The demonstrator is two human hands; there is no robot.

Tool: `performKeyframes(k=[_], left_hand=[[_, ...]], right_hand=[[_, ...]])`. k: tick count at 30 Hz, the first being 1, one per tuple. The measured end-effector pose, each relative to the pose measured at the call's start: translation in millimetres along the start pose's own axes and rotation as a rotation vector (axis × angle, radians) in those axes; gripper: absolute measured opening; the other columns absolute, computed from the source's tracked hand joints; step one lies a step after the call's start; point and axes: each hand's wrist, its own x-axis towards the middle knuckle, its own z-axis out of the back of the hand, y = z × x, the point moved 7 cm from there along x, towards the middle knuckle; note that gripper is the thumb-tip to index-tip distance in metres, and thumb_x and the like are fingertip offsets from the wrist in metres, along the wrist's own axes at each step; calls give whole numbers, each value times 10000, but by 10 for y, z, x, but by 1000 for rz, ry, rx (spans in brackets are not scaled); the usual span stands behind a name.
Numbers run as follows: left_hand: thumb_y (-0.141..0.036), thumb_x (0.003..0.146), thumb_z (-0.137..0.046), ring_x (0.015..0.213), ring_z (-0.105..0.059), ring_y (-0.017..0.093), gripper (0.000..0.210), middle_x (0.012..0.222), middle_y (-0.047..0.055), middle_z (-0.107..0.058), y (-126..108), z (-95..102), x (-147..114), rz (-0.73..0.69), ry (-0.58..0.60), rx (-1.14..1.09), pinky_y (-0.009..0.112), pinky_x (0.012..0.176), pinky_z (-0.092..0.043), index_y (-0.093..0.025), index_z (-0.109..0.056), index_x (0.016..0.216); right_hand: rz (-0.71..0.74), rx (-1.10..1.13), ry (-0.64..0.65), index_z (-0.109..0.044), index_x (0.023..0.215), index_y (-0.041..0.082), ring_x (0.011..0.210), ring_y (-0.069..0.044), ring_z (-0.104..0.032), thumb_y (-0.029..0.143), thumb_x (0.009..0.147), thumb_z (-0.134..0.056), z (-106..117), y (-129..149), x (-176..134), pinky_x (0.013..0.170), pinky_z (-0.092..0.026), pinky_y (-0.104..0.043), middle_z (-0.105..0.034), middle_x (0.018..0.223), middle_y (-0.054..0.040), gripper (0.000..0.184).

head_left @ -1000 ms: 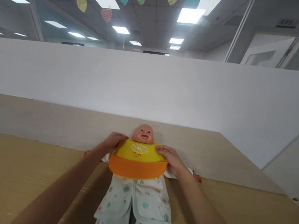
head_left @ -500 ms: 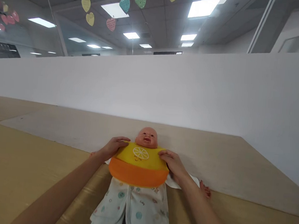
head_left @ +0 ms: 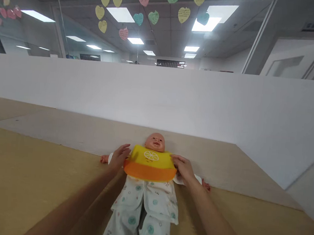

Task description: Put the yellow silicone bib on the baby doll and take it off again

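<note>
A baby doll (head_left: 155,142) lies on its back with its arms spread out to both sides. It wears white patterned clothes (head_left: 156,197). Over its chest lies a bib (head_left: 151,164), yellow above with a white citrus slice and face, and an orange pocket below. My left hand (head_left: 119,157) is beside the bib's left edge, its fingers stretched out and holding nothing. At the opposite edge, the fingers of my right hand (head_left: 183,167) rest extended against the bib, not visibly gripping it. The bib's neck part is hidden under the doll's chin.
The doll lies on a tan padded surface (head_left: 33,165) with a paler strip (head_left: 71,127) behind it. A low white wall (head_left: 148,95) runs across the back, with glass above it carrying heart-shaped notes (head_left: 184,14).
My left hand has moved off the bib to just beside its edge. My right hand has shifted outward to the bib's right edge. The camera view has tilted up and levelled slightly.
</note>
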Motion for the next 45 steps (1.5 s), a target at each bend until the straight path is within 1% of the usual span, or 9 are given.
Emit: performKeyframes(k=[5,9,12,17,20,23,27,36,45], left_hand=[[-341,733,-575,745,-584,162,436,980,66,-632,22,287,-506,-260,38,298,276,656,-480,-230,-654,1147],[-224,707,-548,659,-528,140,479,850,36,-610,-62,227,-634,-443,145,436,297,714,-475,-209,-656,1173],[-267,751,-543,645,-526,142,381,805,41,-600,-122,138,-605,-465,139,434,296,704,-473,-179,-695,1090],[-231,768,-518,713,-567,172,417,910,66,-646,-61,188,-541,-506,96,494,324,744,-496,-188,-632,1167],[-161,762,-486,951,-581,248,391,1032,114,-656,-3,353,-467,-710,32,700,420,916,-459,-186,-647,1117],[-159,779,-502,1126,-511,300,387,1149,145,-626,68,500,-348,-928,-13,907,496,1004,-408,-172,-623,1146],[-233,829,-552,1190,-473,304,364,1132,134,-630,135,591,-206,-1112,-7,1081,506,999,-433,-183,-587,1188],[-206,889,-532,1104,-514,258,245,1096,80,-669,112,633,-99,-1167,-20,1203,441,936,-492,-207,-610,1122],[-185,857,-545,1135,-501,265,264,1097,121,-637,58,596,-156,-1159,-17,1170,444,963,-472,-177,-605,1113]], right_hand=[[146,-269,-203,-591,1141,216,621,-144,-628,446,674,-625,302,70,-446,544,-445,-244,-671,904,-31,522],[58,-191,-86,-438,1251,193,475,-147,-546,528,711,-610,174,-34,-665,401,-344,-231,-632,639,5,658],[62,-107,-45,-442,1194,183,385,-125,-441,481,691,-636,31,-32,-665,379,-291,-217,-538,466,54,617],[87,-153,-50,-505,1085,184,445,-145,-498,496,714,-598,95,-32,-616,422,-327,-235,-563,501,26,494],[306,-464,-139,-593,979,201,608,-194,-603,512,774,-546,399,61,-656,576,-450,-305,-663,680,-48,375],[709,-888,-204,-648,967,204,923,-274,-624,459,810,-524,650,184,-721,839,-469,-405,-704,944,-105,324],[1006,-1313,-101,-610,1171,167,1172,-347,-521,459,804,-552,781,59,-606,952,-421,-498,-640,1212,-124,472],[1103,-1272,25,-551,1223,221,1051,-271,-596,375,847,-522,956,-127,-359,902,-473,-429,-675,1129,-83,408],[1142,-1312,-115,-538,1250,194,1243,-308,-471,386,846,-532,902,-111,-486,1005,-410,-477,-586,1267,-121,447]])
